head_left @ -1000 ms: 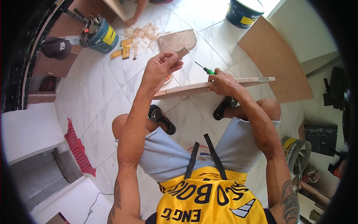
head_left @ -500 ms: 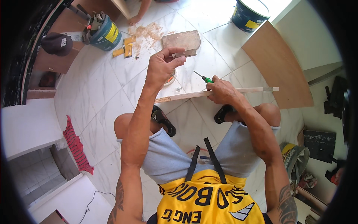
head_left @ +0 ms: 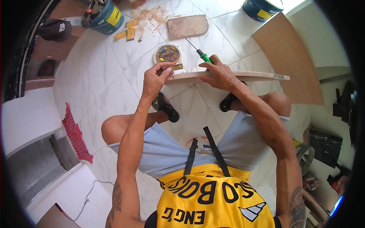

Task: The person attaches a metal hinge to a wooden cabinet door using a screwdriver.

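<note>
My left hand (head_left: 153, 81) pinches a small metal hinge (head_left: 177, 67) between thumb and fingers, at the left end of a long, narrow wooden board (head_left: 254, 76). Lying across the board's middle, my right hand (head_left: 222, 74) grips a screwdriver (head_left: 204, 57) with a green handle, its shaft pointing away to the upper left. Another metal hinge plate (head_left: 279, 76) sits on the board's right end. Just beyond my left hand stands a round tub (head_left: 156, 57) of screws and small coloured pieces. Whether the held hinge touches the board I cannot tell.
A worn flat board (head_left: 188, 27) lies ahead on the tiles, beside sawdust (head_left: 152, 17) and several yellow packets (head_left: 130, 34). A tool bucket (head_left: 108, 22) stands far left, another bucket (head_left: 262, 9) far right. A large wooden panel (head_left: 291, 60) leans at the right.
My left hand has brought the hinge down and nearer, to the board's left end, uncovering the tub. My right hand still holds the screwdriver over the board. The view has shifted slightly.
</note>
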Demonstrator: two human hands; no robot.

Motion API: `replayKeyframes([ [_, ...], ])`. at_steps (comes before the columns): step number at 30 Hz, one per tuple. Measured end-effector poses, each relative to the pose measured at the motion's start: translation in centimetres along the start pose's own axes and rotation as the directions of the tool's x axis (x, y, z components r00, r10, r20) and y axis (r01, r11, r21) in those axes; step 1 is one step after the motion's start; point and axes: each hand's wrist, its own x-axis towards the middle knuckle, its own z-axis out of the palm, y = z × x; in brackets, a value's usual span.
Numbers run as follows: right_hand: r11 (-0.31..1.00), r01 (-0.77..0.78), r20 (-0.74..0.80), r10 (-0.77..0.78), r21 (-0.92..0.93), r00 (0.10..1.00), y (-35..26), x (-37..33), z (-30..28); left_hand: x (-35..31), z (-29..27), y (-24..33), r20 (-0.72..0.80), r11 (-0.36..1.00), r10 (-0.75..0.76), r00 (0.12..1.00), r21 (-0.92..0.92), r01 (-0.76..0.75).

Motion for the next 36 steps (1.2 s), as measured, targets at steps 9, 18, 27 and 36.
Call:
replayKeyframes([
  [9, 0.987, 0.115, -0.315, -0.074, 0.112, 0.946, -2.7, 3.7, 4.1, 1.8, 0.1, 0.4, 0.121, 0.999, -0.031, 0.992, -0.017, 0.034],
  [18, 0.981, 0.167, -0.311, -0.127, 0.103, 0.942, -2.9, 4.3, 4.0, 2.6, -2.1, 0.1, 0.240, 0.991, 0.028, 0.970, 0.123, -0.059],
  [27, 0.988, 0.144, -0.222, -0.129, 0.056, 0.966, -2.9, 4.3, 3.7, 2.4, -1.5, -0.9, 0.196, 0.979, 0.102, 0.975, 0.153, -0.133],
  [36, 0.938, 0.068, -0.165, -0.011, 0.341, 0.986, -2.8, 4.9, 1.9, 2.3, -0.6, 0.2, 0.105, 0.976, -0.040, 0.994, -0.210, 0.061],
])
